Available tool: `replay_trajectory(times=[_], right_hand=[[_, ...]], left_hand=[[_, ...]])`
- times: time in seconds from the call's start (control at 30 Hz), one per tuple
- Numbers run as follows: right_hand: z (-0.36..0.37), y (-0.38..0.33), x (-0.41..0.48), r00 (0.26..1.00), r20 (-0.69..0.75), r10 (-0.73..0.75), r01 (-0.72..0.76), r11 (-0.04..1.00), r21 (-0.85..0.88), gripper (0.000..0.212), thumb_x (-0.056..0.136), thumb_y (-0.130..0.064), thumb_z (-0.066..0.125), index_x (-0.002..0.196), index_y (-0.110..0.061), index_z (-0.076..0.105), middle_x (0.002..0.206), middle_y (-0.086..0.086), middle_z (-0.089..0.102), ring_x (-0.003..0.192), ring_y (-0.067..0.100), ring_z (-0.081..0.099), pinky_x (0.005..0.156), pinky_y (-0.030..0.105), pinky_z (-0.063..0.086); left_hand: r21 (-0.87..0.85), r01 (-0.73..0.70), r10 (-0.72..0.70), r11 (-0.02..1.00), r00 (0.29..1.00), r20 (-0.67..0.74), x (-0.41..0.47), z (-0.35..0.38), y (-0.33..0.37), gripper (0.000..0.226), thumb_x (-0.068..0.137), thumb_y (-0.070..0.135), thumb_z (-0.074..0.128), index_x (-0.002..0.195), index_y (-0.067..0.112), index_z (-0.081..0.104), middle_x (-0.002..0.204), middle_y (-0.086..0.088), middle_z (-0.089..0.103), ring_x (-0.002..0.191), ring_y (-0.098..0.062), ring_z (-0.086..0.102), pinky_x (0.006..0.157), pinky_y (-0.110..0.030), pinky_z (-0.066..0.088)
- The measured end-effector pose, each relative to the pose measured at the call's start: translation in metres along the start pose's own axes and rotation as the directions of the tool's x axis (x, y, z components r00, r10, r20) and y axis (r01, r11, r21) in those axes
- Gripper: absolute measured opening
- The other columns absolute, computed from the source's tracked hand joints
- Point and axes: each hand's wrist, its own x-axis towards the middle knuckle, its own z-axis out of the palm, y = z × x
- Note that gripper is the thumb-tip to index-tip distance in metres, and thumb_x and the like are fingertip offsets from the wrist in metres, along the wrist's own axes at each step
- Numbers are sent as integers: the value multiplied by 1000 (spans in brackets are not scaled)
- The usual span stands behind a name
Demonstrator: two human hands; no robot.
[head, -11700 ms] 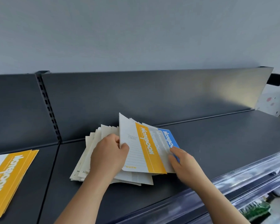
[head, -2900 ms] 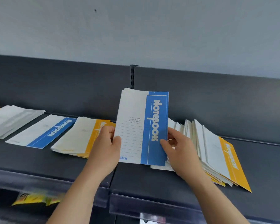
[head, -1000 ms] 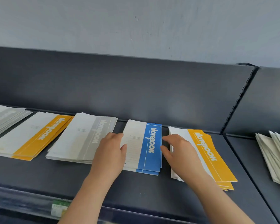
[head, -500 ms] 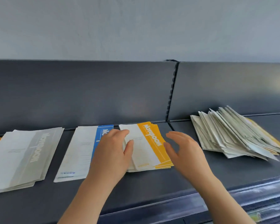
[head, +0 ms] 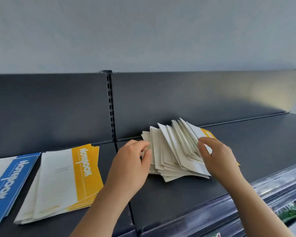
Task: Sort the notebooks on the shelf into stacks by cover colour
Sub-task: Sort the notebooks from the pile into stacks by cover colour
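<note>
On the dark grey shelf (head: 263, 142) an unsorted pile of notebooks (head: 174, 151) lies near the back edge, a little right of the middle. Its pale covers are fanned out and lean over each other. The outermost notebook on its right side shows a yellow band (head: 208, 134). The left hand (head: 132, 165) is at the left edge of this pile. Its fingers are curled and the thumb touches the pale edges, but I cannot tell if it really pinches a notebook. The right hand (head: 219, 156) is on the right side of the pile. Its fingers are loosely bent and rather wide apart; the thumb and the first finger rest on the fanned covers and do not close around anything. To the left of the hands a yellow stack (head: 67, 177) lies flat, from the middle of the shelf toward its front edge, with the word Notebook on the yellow band. Just beside it, at the left edge of the view, lies a blue stack (head: 9, 182), partly cut off. The two stacks are very close at their far corners. Behind everything the dark back panel (head: 195, 100) stands upright, divided by a slotted upright (head: 111, 108). A clear plastic rail (head: 263, 190) runs along the front edge of the shelf on the right.
</note>
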Motion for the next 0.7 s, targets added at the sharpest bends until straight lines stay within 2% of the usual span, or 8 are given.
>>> replay_trajectory(times=[0.07, 0.2, 0.3, 0.4, 0.47, 0.53, 0.63, 0.7], right_hand=[[-9, 36, 15, 991, 60, 121, -118, 991, -59, 29, 96, -28, 46, 116, -16, 63, 124, -2, 60, 92, 19, 55, 77, 25, 36], [-13, 89, 35, 932, 253, 261, -233, 963, -134, 28, 95, -26, 41, 96, -4, 58, 98, 12, 61, 93, 34, 55, 76, 36, 42], [-14, 99, 34, 933, 313, 177, -160, 984, -77, 29, 96, -25, 44, 105, -2, 59, 107, 13, 63, 103, 31, 56, 87, 40, 44], [-17, 97, 30, 936, 351, 9, -22, 999, 31, 29, 96, -21, 47, 118, -10, 62, 124, -1, 60, 116, 16, 52, 92, 21, 37], [-18, 96, 28, 925, 372, -79, 45, 994, 98, 32, 96, -20, 48, 125, -22, 60, 130, -15, 54, 121, 3, 46, 95, 10, 29], [-18, 95, 27, 906, 397, -147, 91, 983, 157, 33, 96, -19, 46, 126, -28, 59, 128, -22, 50, 119, -5, 42, 96, 7, 26], [-22, 98, 30, 911, 393, -122, 60, 984, 168, 32, 99, -22, 41, 125, -30, 58, 120, -21, 53, 109, -1, 47, 87, 11, 36], [-25, 106, 34, 935, 352, -43, 5, 994, 106, 29, 100, -24, 37, 119, -25, 59, 108, -17, 52, 98, 8, 48, 82, 21, 41]], left_hand=[[-41, -2, 3, 999, 1000, 26, 10, 23, 21, 18, 93, 23, 51, 101, 21, 68, 85, 11, 60, 75, -6, 56, 66, -16, 45], [-122, 26, -15, 992, 996, 87, 27, 61, 58, 14, 93, 19, 51, 81, 23, 57, 84, -6, 67, 79, -15, 57, 71, -28, 49], [-130, 101, -79, 986, 983, 164, 40, 86, 72, 13, 95, 22, 50, 90, 19, 62, 89, -5, 68, 86, -18, 61, 76, -28, 49], [-93, 213, -189, 973, 957, 218, 50, 105, 77, 11, 94, 35, 52, 92, 24, 51, 84, 6, 58, 85, -16, 59, 78, -30, 47], [-20, 250, -242, 968, 952, 186, 55, 114, 75, 28, 89, 40, 56, 76, 18, 44, 71, 11, 52, 69, -12, 52, 65, -31, 46], [27, 290, -290, 957, 942, 171, 61, 119, 74, 29, 85, 41, 60, 71, 17, 53, 67, 11, 58, 64, -8, 54, 53, -27, 38], [79, 336, -345, 938, 925, 158, 65, 123, 75, 14, 83, 31, 60, 76, 19, 60, 70, 8, 63, 66, -11, 58, 51, -26, 37], [61, 363, -368, 930, 924, 108, 65, 124, 75, 15, 83, 25, 55, 74, 13, 56, 68, 4, 61, 61, -15, 54, 50, -27, 35]])
